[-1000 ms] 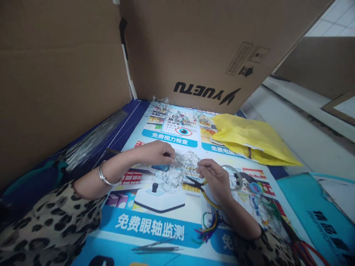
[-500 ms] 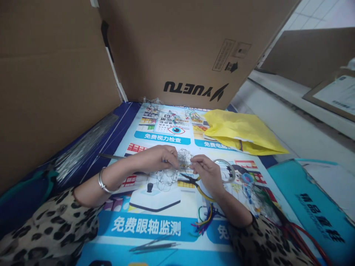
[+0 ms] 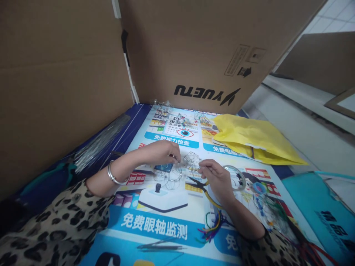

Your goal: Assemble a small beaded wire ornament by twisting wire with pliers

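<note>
My right hand [image 3: 217,177] pinches the edge of a looped silvery wire piece with small beads [image 3: 192,159]. To its left, my left hand [image 3: 168,152] is raised, its thumb and fingers pressed together; whatever sits at its fingertips is too fine to make out. Below that hand lies a second openwork piece of looped wire [image 3: 170,179] on the printed sheet. Pliers with yellow handles [image 3: 203,187] rest just beneath my right hand, partly covered by it.
A clear ring-shaped coil [image 3: 242,178] lies right of my right hand. Nearby are coloured wires [image 3: 212,227], a yellow bag [image 3: 255,135], thin dark rods [image 3: 162,246], a bundle of silvery wires [image 3: 101,142] and teal-handled pliers [image 3: 51,175]. Cardboard walls [image 3: 194,48] enclose the back and left.
My left hand has moved slightly up and away from my right hand, so the gap between them is wider. The camera has turned a little, and the scene sits further right.
</note>
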### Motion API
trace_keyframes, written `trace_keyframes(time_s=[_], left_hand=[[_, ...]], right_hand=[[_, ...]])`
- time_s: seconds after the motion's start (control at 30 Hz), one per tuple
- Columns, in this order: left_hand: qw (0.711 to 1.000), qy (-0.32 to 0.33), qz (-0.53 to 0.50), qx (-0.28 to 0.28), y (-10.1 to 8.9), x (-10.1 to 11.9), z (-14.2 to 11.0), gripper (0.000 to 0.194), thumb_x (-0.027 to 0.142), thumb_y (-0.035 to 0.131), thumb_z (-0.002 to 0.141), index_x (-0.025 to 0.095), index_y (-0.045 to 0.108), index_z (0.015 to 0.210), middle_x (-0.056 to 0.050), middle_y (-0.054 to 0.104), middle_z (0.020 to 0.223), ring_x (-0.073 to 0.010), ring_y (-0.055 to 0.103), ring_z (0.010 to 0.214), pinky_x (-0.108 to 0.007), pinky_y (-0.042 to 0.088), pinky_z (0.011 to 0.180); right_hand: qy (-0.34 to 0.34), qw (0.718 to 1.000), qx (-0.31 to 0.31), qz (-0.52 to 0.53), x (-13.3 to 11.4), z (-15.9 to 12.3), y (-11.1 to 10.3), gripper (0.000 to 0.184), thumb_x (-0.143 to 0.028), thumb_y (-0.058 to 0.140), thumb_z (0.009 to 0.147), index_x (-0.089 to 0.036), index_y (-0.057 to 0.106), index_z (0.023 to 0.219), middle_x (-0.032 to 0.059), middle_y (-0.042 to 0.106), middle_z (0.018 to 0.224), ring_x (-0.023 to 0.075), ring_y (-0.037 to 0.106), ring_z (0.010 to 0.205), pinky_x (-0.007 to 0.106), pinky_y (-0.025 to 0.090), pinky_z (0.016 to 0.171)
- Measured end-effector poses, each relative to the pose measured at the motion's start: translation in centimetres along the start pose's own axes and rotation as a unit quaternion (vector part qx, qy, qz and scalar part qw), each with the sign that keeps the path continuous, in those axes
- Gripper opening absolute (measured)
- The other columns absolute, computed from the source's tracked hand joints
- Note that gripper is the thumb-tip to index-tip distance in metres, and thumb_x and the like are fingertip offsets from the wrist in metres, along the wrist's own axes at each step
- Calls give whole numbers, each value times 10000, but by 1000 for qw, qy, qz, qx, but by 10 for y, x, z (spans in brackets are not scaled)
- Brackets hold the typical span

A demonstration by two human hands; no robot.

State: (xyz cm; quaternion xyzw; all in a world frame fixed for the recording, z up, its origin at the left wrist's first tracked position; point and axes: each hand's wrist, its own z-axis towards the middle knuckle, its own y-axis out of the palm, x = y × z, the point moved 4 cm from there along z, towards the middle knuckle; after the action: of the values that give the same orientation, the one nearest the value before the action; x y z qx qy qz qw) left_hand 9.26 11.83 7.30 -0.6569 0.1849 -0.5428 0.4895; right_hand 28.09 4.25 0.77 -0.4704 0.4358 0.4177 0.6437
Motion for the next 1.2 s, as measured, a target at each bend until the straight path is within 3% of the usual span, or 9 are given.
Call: trace_keyframes(time_s=[0.3,0.63,1.0,1.2], left_hand=[[998,-51,45,6,-8,-12,-5,150,189,533,793,184,682,804,-15,666,832,-142,582,773,-215,387,690],[985,-132,51,97,-17,-32,-8,160,204,492,729,187,650,712,4,658,711,-133,552,652,-213,356,600],[947,-230,66,215,-37,-40,-18,166,198,481,730,185,645,752,-10,652,737,-143,553,662,-224,353,560],[906,-296,140,267,-49,-38,-29,166,190,486,743,215,629,825,-15,658,838,-164,570,701,-243,333,546]], right_hand=[[17,1000,1,-20,0,-1,-1,105,-290,583,754,-207,625,800,17,611,726,130,546,596,269,458,559],[38,999,2,11,3,2,-4,146,-305,610,765,-200,615,866,4,620,652,124,522,562,275,436,578],[71,996,24,55,-25,27,19,208,-326,685,659,-181,635,801,-10,583,610,104,483,503,248,411,466],[72,993,30,89,-36,40,31,223,-308,693,612,-174,634,780,-8,588,641,108,509,542,231,394,443]])
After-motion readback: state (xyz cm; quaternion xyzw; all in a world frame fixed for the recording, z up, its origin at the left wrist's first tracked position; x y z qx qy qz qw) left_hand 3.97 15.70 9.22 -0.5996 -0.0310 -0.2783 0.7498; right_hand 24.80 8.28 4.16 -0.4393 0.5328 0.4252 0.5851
